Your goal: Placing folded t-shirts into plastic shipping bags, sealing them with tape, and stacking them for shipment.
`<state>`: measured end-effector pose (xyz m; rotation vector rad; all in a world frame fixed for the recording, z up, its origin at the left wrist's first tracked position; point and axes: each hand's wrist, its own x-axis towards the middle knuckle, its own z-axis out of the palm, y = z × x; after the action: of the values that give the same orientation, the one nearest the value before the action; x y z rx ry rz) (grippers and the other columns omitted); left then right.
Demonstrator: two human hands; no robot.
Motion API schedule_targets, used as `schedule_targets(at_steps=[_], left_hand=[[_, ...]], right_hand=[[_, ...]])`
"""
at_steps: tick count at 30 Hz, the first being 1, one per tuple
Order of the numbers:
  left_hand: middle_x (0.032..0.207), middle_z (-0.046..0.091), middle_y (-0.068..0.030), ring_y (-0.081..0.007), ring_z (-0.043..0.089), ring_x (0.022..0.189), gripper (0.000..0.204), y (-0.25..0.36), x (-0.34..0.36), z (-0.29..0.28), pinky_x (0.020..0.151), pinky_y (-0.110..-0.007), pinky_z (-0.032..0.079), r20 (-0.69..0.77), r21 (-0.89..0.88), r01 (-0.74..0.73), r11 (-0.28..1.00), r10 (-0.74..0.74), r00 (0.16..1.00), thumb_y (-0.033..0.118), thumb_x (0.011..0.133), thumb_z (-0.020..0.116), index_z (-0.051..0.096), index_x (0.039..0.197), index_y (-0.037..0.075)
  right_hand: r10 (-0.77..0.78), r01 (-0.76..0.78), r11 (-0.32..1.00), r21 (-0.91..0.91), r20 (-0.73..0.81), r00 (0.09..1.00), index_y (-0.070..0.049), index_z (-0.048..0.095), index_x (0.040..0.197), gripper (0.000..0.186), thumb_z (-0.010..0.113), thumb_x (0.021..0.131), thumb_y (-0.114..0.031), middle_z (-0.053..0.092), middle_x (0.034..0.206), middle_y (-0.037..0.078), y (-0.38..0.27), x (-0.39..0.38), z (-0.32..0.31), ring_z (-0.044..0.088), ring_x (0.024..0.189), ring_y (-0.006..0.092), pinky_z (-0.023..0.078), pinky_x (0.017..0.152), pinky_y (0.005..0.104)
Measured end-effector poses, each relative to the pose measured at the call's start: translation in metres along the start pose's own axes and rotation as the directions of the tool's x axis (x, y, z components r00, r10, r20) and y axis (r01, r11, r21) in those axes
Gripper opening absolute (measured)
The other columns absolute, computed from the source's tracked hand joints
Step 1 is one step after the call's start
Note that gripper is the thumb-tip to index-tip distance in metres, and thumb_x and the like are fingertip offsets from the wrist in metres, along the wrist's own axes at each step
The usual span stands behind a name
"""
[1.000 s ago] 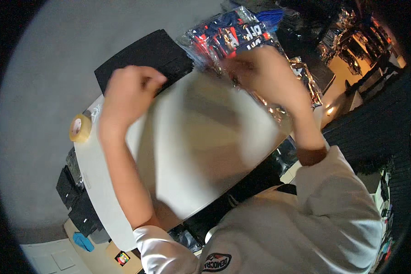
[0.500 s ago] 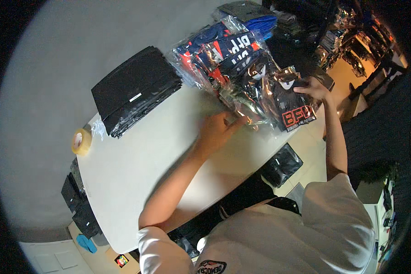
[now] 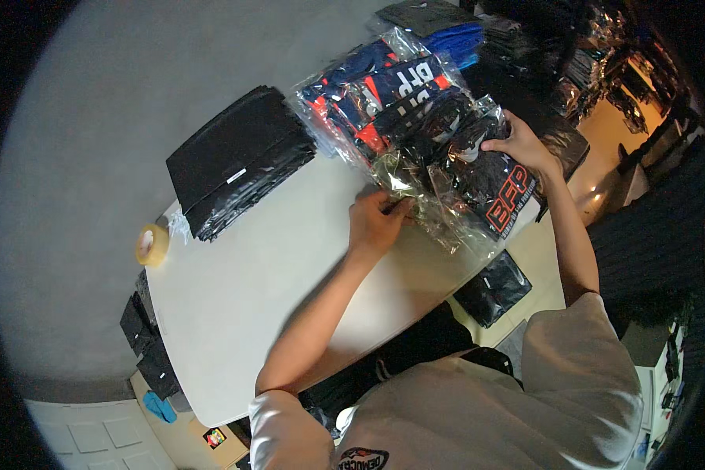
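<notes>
A black folded shirt with orange-outlined lettering, in a clear plastic bag (image 3: pixel 489 184), lies on the right end of the white table (image 3: pixel 266 274). My right hand (image 3: pixel 525 147) grips its far right edge, thumb on top and fingers behind. My left hand (image 3: pixel 377 225) is closed at the near left edge of the crinkled clear plastic, thumb and fingers pinched together. Just beyond lie several more bagged garments (image 3: pixel 384 90), dark blue with red and white, overlapping one another. The fingertips of my left hand are partly hidden.
A tall stack of black packages (image 3: pixel 239 164) stands at the table's far left, with a roll of tape (image 3: pixel 152 244) near the corner. Blue and dark folded clothes (image 3: pixel 454 43) are piled at the back. Below the near edge sits a black package (image 3: pixel 493 288).
The bagged black shirt has turned and tilted, its lettering now slanting more steeply. My right hand has moved slightly away from me with it. My left hand's fingers have drawn together on the plastic.
</notes>
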<state>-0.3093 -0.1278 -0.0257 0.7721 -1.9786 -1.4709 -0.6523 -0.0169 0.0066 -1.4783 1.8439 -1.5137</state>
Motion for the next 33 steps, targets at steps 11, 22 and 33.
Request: schedule_targets(at_steps=[11, 22, 33], left_hand=[[0.078, 0.076, -0.0114, -0.0174, 0.072, 0.067, 0.033, 0.012, -0.010, -0.003, 0.065, -0.036, 0.057, -0.064, 0.245, 0.006, 0.970, 0.010, 0.998, 0.031, 0.096, 0.077, 0.070, 0.092, -0.002], [0.134, 0.034, -0.0380, -0.0474, 0.034, 0.134, 0.088, 0.007, -0.021, 0.081, 0.114, -0.056, 0.028, -0.148, 0.277, -0.154, 0.948, 0.201, 0.968, 0.041, 0.091, 0.079, 0.030, 0.135, -0.016], [0.142, 0.033, -0.0363, -0.0517, 0.032, 0.138, 0.086, -0.005, 0.029, 0.068, 0.117, -0.059, 0.025, -0.591, 0.391, -0.082, 0.917, 0.318, 0.741, 0.015, 0.087, 0.076, 0.022, 0.149, -0.009]], right_hand=[[0.171, -0.163, 0.976, -0.146, 0.044, 0.984, 0.003, 0.065, 0.121, 0.062, 0.095, 0.076, -0.027, 0.073, 0.107, 0.007, -0.003, 0.004, -0.006, 0.066, 0.096, 0.0130, 0.055, 0.087, 0.0313], [0.182, -0.184, 0.983, 0.012, 0.101, 0.978, 0.006, 0.061, 0.129, 0.056, 0.086, 0.089, -0.025, 0.073, 0.113, 0.007, 0.007, 0.005, 0.010, 0.068, 0.098, 0.0144, 0.056, 0.089, 0.0332], [0.191, -0.190, 0.982, -0.019, 0.134, 0.972, 0.000, 0.061, 0.136, 0.063, 0.080, 0.093, -0.041, 0.070, 0.123, 0.008, 0.024, 0.047, 0.021, 0.066, 0.106, 0.0161, 0.052, 0.097, 0.0332]])
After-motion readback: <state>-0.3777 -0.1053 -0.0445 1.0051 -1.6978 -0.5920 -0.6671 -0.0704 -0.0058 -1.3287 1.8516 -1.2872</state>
